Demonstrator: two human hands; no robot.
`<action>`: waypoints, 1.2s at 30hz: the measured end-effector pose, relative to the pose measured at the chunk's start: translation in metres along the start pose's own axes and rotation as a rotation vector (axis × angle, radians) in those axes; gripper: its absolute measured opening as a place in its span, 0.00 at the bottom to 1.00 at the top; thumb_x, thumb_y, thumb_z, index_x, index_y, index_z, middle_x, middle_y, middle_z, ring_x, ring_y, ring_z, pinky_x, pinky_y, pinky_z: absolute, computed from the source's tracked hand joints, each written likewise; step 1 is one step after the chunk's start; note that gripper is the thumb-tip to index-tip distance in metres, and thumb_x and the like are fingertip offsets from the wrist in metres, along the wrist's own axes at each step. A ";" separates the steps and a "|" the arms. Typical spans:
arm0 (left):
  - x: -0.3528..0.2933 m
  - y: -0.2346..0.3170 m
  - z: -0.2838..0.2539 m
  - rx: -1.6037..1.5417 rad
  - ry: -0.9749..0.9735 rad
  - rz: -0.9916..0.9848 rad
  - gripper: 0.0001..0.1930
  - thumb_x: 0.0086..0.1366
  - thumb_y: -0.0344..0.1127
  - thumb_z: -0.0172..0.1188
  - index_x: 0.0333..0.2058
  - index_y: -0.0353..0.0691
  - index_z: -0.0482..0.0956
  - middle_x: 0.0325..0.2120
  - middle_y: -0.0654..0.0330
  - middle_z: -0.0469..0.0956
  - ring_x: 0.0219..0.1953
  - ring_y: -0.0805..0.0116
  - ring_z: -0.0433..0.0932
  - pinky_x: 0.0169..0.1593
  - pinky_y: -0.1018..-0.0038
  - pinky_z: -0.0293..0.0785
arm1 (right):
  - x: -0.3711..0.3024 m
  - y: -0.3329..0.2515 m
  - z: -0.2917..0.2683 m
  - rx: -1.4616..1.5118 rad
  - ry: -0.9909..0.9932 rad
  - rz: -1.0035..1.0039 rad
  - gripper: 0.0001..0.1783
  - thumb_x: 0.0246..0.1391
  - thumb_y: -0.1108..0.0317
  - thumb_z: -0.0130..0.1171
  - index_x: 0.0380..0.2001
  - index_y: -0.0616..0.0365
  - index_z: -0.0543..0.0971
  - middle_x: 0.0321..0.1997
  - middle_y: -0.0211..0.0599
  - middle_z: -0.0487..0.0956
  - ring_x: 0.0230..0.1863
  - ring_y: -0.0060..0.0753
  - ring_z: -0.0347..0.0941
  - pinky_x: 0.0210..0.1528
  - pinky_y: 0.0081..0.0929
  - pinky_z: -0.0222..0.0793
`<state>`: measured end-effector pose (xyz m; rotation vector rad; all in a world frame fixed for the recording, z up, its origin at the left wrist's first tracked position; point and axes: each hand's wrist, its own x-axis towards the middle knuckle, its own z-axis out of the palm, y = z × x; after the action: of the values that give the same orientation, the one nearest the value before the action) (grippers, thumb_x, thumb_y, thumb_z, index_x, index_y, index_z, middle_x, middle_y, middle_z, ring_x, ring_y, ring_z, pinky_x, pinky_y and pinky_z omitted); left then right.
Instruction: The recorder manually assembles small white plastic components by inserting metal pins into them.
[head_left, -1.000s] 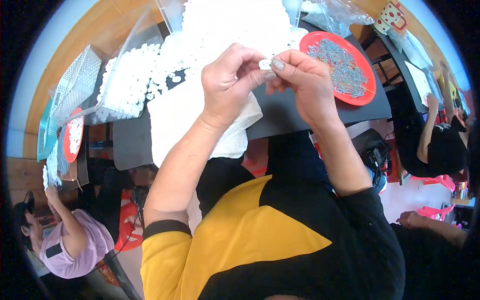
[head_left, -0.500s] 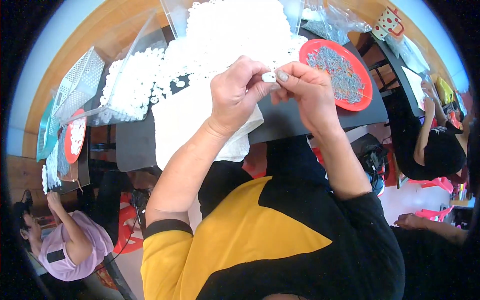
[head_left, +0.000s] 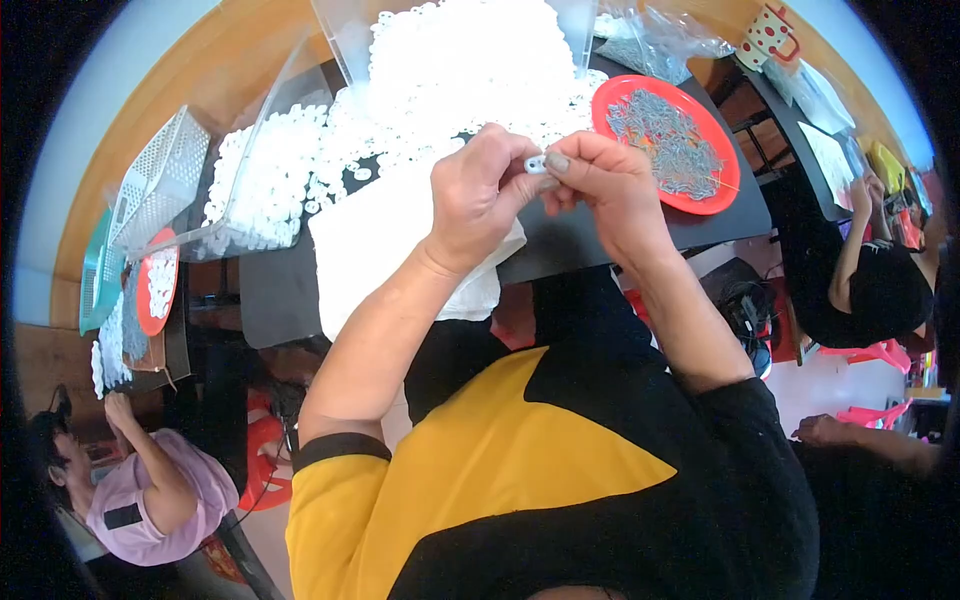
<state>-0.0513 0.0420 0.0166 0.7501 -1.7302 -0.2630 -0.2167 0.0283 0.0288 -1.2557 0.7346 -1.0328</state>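
A small white plastic piece with holes [head_left: 536, 164] is pinched between the thumb and fingers of my left hand [head_left: 470, 195], above the table's near edge. My right hand [head_left: 620, 190] is closed in a pinch right beside it, the thumb tip at the piece's right end. Whatever lies between those right fingertips is hidden. Beyond my right hand a red plate [head_left: 730, 150] holds a pile of small grey metal pins [head_left: 660, 140]. Under my left forearm a folded white cloth [head_left: 370, 250] drapes over the table edge.
A big heap of white pieces [head_left: 460, 70] fills the far middle, spilling toward a tilted clear bin [head_left: 240, 235] at left. White baskets [head_left: 165, 170] and a clear bag [head_left: 650, 50] stand around. One person in a pink shirt [head_left: 165, 490] sits left; others are at right.
The white piece has tilted in my left fingers, so its holes now face me more. My right thumb has shifted slightly along its end. The whole view has moved a little.
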 end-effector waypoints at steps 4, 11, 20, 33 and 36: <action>0.000 0.003 0.003 -0.064 -0.036 0.001 0.11 0.52 0.20 0.65 0.32 0.36 0.73 0.24 0.60 0.72 0.23 0.73 0.77 0.26 0.79 0.71 | -0.007 0.002 -0.005 0.001 0.022 -0.012 0.08 0.57 0.67 0.56 0.32 0.62 0.77 0.23 0.29 0.75 0.23 0.20 0.70 0.27 0.16 0.61; 0.002 0.002 0.006 -0.195 -0.030 -0.129 0.10 0.53 0.20 0.64 0.33 0.36 0.75 0.24 0.61 0.72 0.25 0.77 0.74 0.29 0.81 0.70 | -0.010 0.000 -0.004 0.002 0.067 -0.037 0.08 0.58 0.67 0.55 0.31 0.61 0.77 0.21 0.28 0.73 0.23 0.21 0.70 0.27 0.17 0.60; 0.005 0.012 -0.002 -0.255 -0.041 -0.320 0.02 0.56 0.22 0.60 0.28 0.34 0.75 0.20 0.63 0.72 0.22 0.78 0.70 0.26 0.80 0.66 | -0.015 0.002 0.007 0.070 0.136 -0.122 0.08 0.59 0.67 0.53 0.31 0.61 0.75 0.22 0.30 0.73 0.24 0.24 0.71 0.29 0.17 0.61; 0.021 0.069 0.018 -0.515 -0.059 -0.531 0.06 0.61 0.23 0.58 0.38 0.32 0.77 0.23 0.64 0.76 0.23 0.80 0.73 0.25 0.84 0.66 | -0.040 -0.019 -0.015 0.113 0.084 -0.185 0.10 0.60 0.65 0.52 0.34 0.61 0.74 0.23 0.30 0.73 0.24 0.24 0.70 0.30 0.17 0.62; 0.023 0.076 0.024 -0.522 -0.150 -0.545 0.08 0.60 0.23 0.58 0.39 0.32 0.77 0.24 0.64 0.77 0.24 0.79 0.74 0.25 0.85 0.66 | -0.053 -0.026 -0.024 0.166 0.041 -0.165 0.10 0.59 0.65 0.52 0.33 0.62 0.74 0.22 0.30 0.73 0.24 0.24 0.70 0.29 0.18 0.62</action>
<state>-0.1022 0.0819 0.0684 0.8053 -1.4639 -1.1204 -0.2642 0.0674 0.0452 -1.1685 0.5703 -1.2319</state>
